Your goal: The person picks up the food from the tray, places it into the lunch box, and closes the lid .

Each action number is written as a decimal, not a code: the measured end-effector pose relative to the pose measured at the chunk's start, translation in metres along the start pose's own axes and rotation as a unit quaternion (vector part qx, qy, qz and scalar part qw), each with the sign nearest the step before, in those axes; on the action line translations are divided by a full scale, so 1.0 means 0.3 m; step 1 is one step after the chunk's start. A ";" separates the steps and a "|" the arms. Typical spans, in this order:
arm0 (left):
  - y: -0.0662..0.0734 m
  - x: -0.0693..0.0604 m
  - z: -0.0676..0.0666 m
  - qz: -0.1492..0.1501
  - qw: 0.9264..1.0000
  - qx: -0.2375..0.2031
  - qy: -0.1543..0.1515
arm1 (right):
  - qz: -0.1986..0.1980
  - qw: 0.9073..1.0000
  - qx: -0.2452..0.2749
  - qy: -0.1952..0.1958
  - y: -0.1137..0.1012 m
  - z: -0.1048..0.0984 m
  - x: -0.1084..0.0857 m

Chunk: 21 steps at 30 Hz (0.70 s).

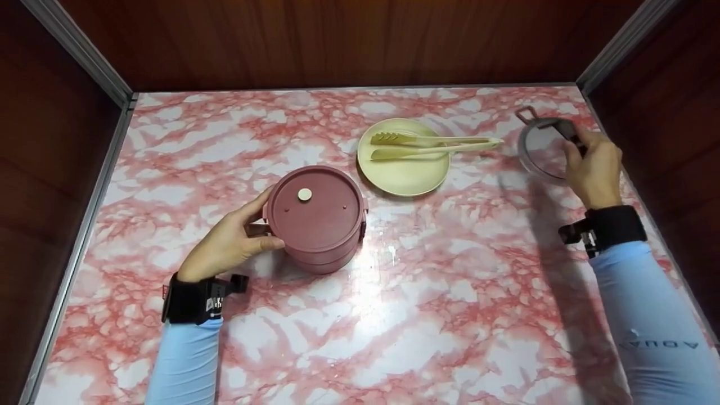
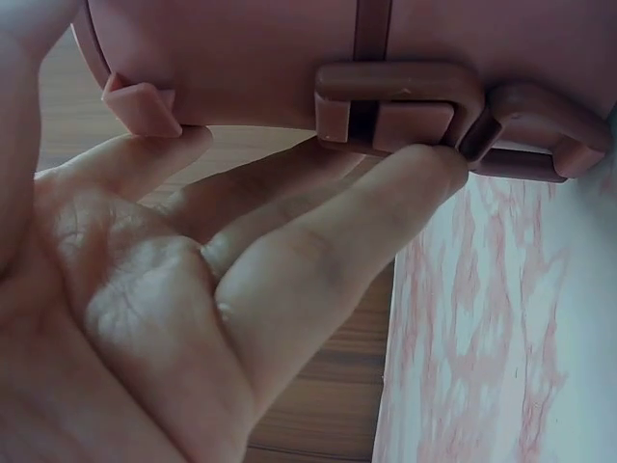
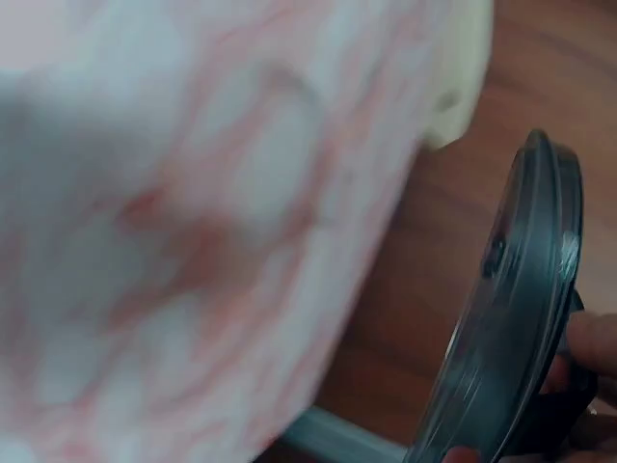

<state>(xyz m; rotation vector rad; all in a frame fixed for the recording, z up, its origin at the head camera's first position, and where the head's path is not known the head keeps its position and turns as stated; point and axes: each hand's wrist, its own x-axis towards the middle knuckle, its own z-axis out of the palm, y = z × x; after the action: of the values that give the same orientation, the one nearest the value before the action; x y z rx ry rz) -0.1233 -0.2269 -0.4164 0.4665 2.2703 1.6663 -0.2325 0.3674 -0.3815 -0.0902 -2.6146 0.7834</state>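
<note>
A dark pink lidded food container (image 1: 315, 219) with a small cream knob stands on the table. My left hand (image 1: 228, 242) holds its left side, thumb at the front and fingers farther back. In the left wrist view, fingertips (image 2: 439, 172) touch the side latch (image 2: 400, 111) of the container. At the far right my right hand (image 1: 597, 166) grips the dark handle (image 1: 562, 128) of a clear round lid (image 1: 543, 149). The lid (image 3: 511, 309) is tilted, seen nearly edge-on in the right wrist view. A reddish loop (image 1: 527, 114) shows at its far edge.
A pale yellow plate (image 1: 408, 183) lies between the hands, toward the back. Cream tongs (image 1: 433, 146) rest on it, their end jutting past the right rim. Dark wooden panels (image 1: 337, 45) border the pink marbled table (image 1: 394, 337) at the back and sides.
</note>
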 end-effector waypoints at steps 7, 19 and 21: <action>0.000 -0.003 -0.001 -0.002 1.000 0.016 -0.002 | -0.112 0.992 0.057 0.004 -0.214 0.004 -0.054; -0.002 -0.004 -0.002 -0.006 0.999 0.032 0.003 | -0.270 0.950 0.138 -0.074 -0.484 0.102 -0.203; -0.003 -0.005 -0.004 -0.005 1.000 0.031 0.004 | -0.306 0.937 0.150 -0.082 -0.530 0.119 -0.218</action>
<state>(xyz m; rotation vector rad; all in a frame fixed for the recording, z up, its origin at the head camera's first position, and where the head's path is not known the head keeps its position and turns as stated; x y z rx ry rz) -0.1224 -0.2288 -0.4168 0.4634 2.3316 1.6002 -0.1784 0.2040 -0.3466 0.8634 -2.4043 0.9593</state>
